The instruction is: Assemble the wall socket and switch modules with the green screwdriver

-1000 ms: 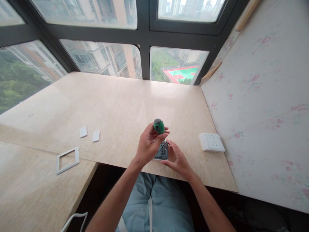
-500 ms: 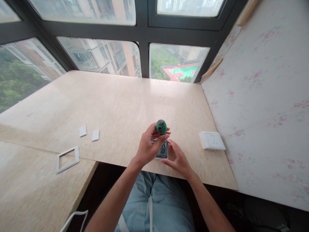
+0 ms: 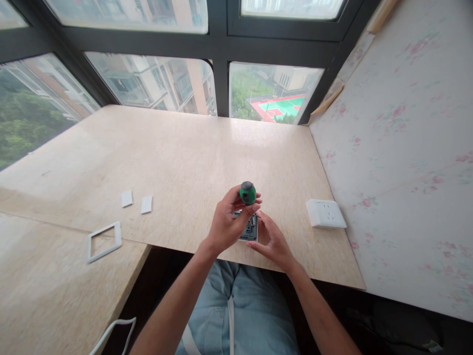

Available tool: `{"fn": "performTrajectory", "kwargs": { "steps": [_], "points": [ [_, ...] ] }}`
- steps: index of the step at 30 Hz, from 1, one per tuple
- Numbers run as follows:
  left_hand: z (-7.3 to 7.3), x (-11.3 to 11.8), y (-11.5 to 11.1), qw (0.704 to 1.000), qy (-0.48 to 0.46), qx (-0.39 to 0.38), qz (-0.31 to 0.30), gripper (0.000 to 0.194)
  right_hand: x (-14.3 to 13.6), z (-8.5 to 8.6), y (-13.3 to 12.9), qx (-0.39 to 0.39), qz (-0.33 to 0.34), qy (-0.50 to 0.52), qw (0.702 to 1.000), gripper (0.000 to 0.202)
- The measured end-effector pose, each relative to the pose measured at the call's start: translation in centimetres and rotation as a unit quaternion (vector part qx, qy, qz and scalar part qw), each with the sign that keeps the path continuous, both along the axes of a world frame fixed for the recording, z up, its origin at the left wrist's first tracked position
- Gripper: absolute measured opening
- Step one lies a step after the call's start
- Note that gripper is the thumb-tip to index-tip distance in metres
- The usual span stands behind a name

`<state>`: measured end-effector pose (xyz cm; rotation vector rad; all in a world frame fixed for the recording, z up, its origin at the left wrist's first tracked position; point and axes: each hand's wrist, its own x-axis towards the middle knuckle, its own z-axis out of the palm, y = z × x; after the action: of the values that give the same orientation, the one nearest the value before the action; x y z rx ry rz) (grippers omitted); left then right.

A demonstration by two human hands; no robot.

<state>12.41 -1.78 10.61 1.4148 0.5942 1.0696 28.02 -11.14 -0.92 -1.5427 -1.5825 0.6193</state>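
Note:
My left hand (image 3: 233, 219) is closed around the green and black handle of a screwdriver (image 3: 247, 194), held upright with its butt end towards me. Below it, near the table's front edge, lies a wall switch (image 3: 252, 232) with its dark inner side showing and a white rim. The left hand covers much of the switch, and the screwdriver's tip is hidden from sight. My right hand (image 3: 272, 241) holds the switch at its right side, thumb at the near corner and fingers at the far corner.
Two small white cover plates (image 3: 126, 198) and a white rectangular frame (image 3: 104, 242) lie to the left. A white socket box (image 3: 325, 214) stands at the right by the flowered wall (image 3: 399, 162). A white cable (image 3: 117, 323) hangs at the lower left. Windows border the table's (image 3: 177, 153) far side.
The view has shifted very slightly. Both hands, the screwdriver and the switch keep nearly the same positions.

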Motion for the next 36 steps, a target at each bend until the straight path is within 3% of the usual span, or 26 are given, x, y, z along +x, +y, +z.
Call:
{"fn": "performTrajectory", "kwargs": {
  "steps": [5,13,28,33,36],
  "points": [
    [0.15,-0.08,0.03,1.0,-0.002,-0.001,0.002,0.033,-0.04,0.51,-0.05,0.021,0.024,-0.001,0.999,0.083],
    [-0.16,-0.05,-0.13,1.0,-0.003,-0.005,-0.004,0.03,0.0,0.88,-0.1,0.057,-0.011,0.075,0.996,0.041],
    [-0.53,0.06,-0.25,1.0,0.0,0.014,-0.009,0.029,0.0,0.31,0.11,0.079,-0.006,0.073,0.994,0.045],
    [-0.82,-0.42,-0.36,0.995,0.039,0.082,-0.05,0.038,-0.02,0.43,0.19,0.085,0.001,0.071,0.994,0.043],
    [-0.67,-0.79,-0.37,0.983,0.07,0.141,-0.096,0.052,-0.02,0.54,0.26,0.085,0.001,0.068,0.994,0.041]
  ]
}}
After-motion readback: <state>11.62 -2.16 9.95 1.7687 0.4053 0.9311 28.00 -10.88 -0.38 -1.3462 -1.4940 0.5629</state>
